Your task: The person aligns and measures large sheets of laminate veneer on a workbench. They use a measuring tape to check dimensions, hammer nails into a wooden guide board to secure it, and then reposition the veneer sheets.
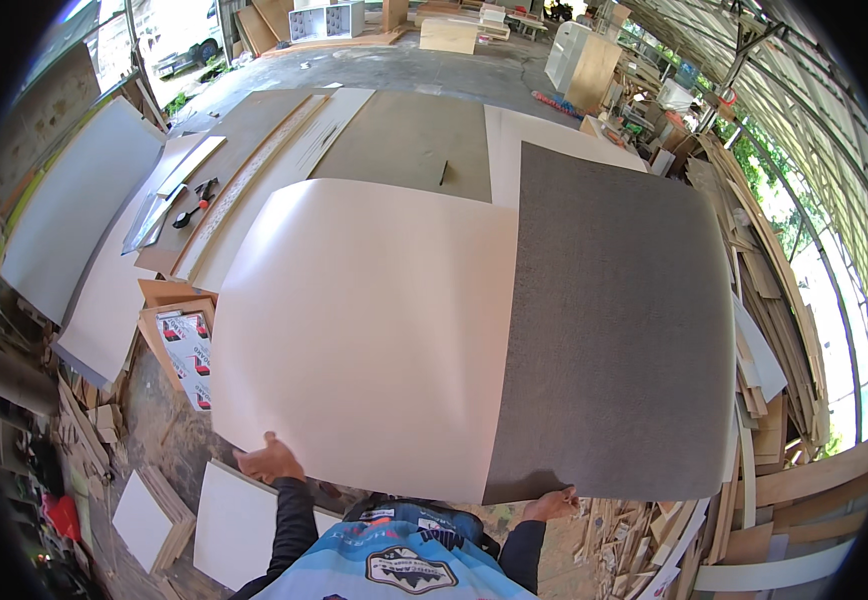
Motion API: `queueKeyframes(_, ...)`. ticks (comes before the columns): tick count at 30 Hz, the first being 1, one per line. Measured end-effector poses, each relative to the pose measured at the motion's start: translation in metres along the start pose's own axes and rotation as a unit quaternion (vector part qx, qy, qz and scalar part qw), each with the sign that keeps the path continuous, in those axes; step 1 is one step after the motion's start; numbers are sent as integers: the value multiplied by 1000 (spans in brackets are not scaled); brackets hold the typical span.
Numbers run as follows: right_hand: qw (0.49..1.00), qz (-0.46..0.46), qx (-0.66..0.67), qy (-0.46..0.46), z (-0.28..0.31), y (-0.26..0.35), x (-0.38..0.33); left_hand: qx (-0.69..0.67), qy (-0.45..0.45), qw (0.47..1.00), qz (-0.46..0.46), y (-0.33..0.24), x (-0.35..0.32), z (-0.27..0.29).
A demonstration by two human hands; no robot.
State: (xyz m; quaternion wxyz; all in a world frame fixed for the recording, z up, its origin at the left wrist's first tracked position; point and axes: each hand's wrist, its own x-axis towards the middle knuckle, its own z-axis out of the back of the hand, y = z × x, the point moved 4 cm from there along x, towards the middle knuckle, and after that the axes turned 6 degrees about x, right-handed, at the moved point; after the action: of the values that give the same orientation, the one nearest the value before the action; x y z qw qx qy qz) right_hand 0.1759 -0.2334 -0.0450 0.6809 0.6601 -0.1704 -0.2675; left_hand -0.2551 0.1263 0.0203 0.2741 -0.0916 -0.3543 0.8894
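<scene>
A large, thin cream-white sheet (384, 330) spreads before me, its left side curving a little. Over the right lies a dark grey, fine-textured sheet (619, 330); I cannot tell whether the two are joined. My left hand (272, 460) is closed on the white sheet's near left corner, thumb on top and fingers mostly hidden below. At the near edge of the grey sheet, my right hand (552, 503) grips the rim close to its left corner, its fingertips partly under it. Beneath the far side, a greenish-grey board (404, 140) shows on the work surface.
A long wooden strip (254, 180) and a black-and-red tool (194, 203) lie at the far left. White boards (154, 520) are stacked on the floor by my left arm. Timber offcuts (764, 300) line the right side. A wooden cabinet (584, 65) stands farther back.
</scene>
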Motion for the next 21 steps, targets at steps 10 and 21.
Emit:
queueKeyframes(10, 998, -13, -49, 40, 3, 1, -4, -150, 660, 647, -352, -185, -329, -27)
queueKeyframes(21, 957, -102, 217, 164, -3, 40, -25, -37, 649, 680, -340, -128, -409, -141)
